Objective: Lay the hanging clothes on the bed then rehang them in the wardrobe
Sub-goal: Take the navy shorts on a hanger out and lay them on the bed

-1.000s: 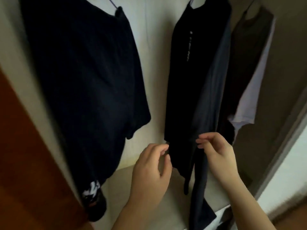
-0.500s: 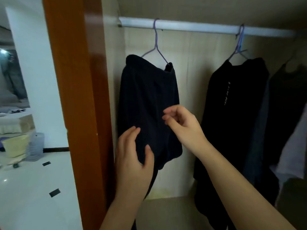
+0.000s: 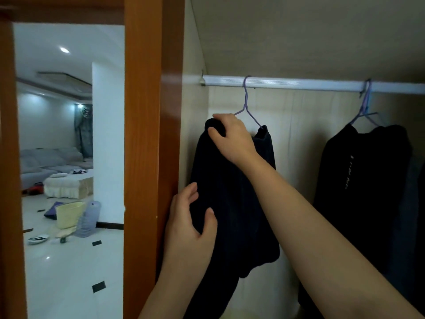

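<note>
A dark navy garment point(image 3: 232, 203) hangs on a purple wire hanger point(image 3: 247, 107) from the white wardrobe rail point(image 3: 299, 83), at the left end of the wardrobe. My right hand point(image 3: 231, 137) grips the garment's top left shoulder, just under the hanger's hook. My left hand point(image 3: 190, 224) holds the garment's left edge lower down, thumb in front of the cloth. Further right a black garment with white lettering point(image 3: 361, 180) hangs on a second purple hanger point(image 3: 366, 109).
The orange-brown wardrobe frame point(image 3: 147, 157) stands right beside my left hand. Through the doorway on the left I see a tiled floor point(image 3: 64, 272), a yellow tub point(image 3: 67, 214) and a grey sofa point(image 3: 50, 162).
My view has risen from the garments' hems to the rail. My right hand rose to the navy garment's shoulder by the hanger. My left hand closed on its left edge.
</note>
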